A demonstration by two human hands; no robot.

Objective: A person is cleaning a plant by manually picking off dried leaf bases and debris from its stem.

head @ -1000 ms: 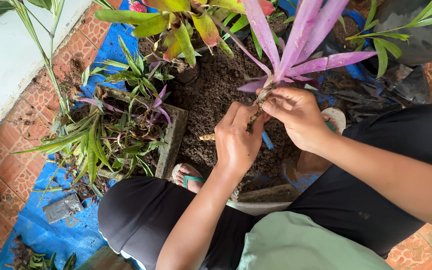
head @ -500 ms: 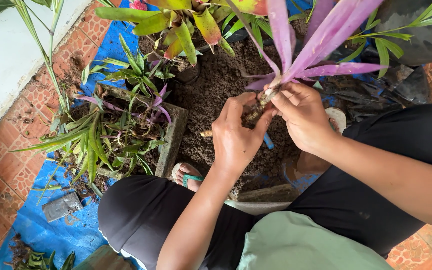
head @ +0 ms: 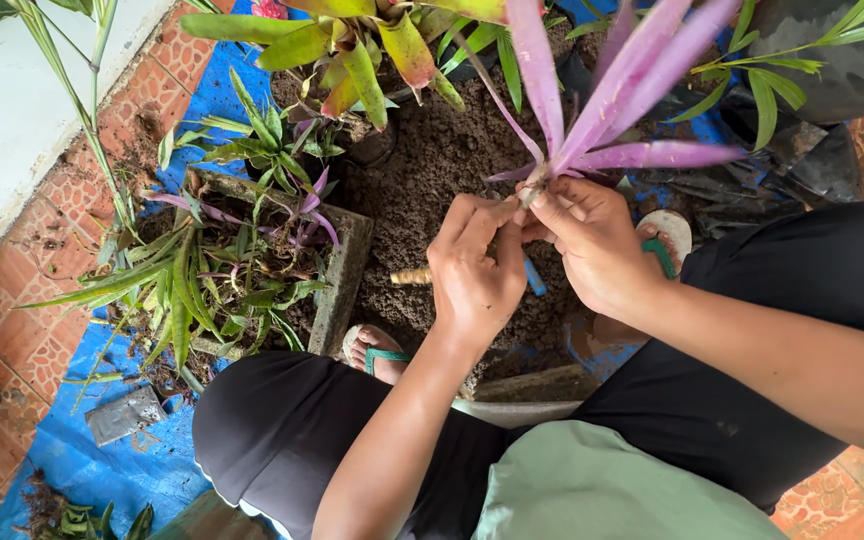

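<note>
Left hand [head: 472, 275]: fingers [head: 492, 225] curled around the lower stem of the purple plant [head: 592, 110], thumb side up, gripping it just under the leaf base.
Right hand [head: 592, 240]: fingers [head: 552, 205] pinched on the same stem right where the leaves fan out, touching the left hand's fingertips.
Purple plant: held in the air between both hands, above the soil heap [head: 442, 170]; its long pink-purple leaves spread up and to the right, out of the top edge of the view.
Stem end [head: 412, 276]: a pale, ringed stub sticks out to the left of the left hand, just above the soil.
Soil heap: dark, crumbly, piled on a blue tarp [head: 82, 460] that covers the reddish tiled floor [head: 12, 340].
Concrete planter [head: 342, 285]: square, left of the hands, filled with green strap leaves and small purple shoots; it stands between the hands and the white wall [head: 2, 130].
Yellow-green bromeliad [head: 362, 50]: in a dark pot at the far side of the soil, its leaves crossing near the purple ones.
Knees and feet: black-clad knees frame the soil; a sandalled foot [head: 377, 352] rests beside the planter, another sandal [head: 667, 240] lies behind the right wrist.
Blue stick [head: 535, 280]: lies on the soil under the hands, partly hidden by them.
</note>
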